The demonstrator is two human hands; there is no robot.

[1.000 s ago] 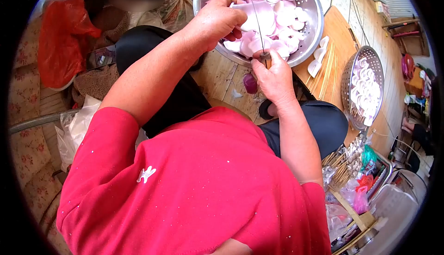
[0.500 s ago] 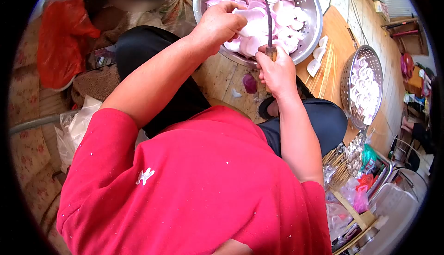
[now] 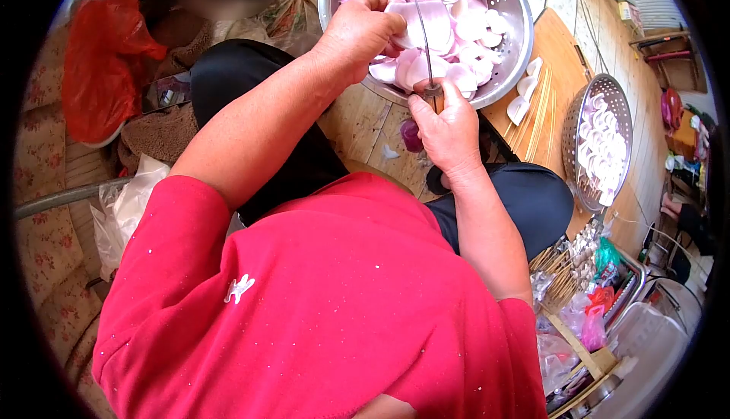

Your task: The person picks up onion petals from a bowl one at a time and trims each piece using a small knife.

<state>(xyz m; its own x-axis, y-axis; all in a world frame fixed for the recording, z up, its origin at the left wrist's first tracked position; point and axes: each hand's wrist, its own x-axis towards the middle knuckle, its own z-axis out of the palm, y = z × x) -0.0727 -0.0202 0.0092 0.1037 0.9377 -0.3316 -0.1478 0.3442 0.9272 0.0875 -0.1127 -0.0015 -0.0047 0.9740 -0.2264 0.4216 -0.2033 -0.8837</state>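
A large metal colander (image 3: 520, 39) full of pink and white onion pieces (image 3: 468, 20) stands at the top centre. My left hand (image 3: 363, 30), over the colander's near left side, pinches a pale onion piece (image 3: 418, 22). In my right hand (image 3: 450, 126), at the near rim, is the wooden handle of a knife (image 3: 428, 50). Its thin dark blade points up across the onion piece. Just left of my right hand a purple onion piece (image 3: 411, 135) lies on the floor.
Right of the colander, a wooden board (image 3: 559, 50) bears thin sticks (image 3: 538, 119) and onion pieces. Beyond it stands a second colander (image 3: 572, 126) with onion pieces. Bundled skewers (image 3: 561, 271) and bags are at the lower right. A red bag (image 3: 103, 69) hangs at the left.
The knife blade has tilted left from half a second ago, and my right hand has shifted slightly left. My left hand keeps its pinch on the onion piece.
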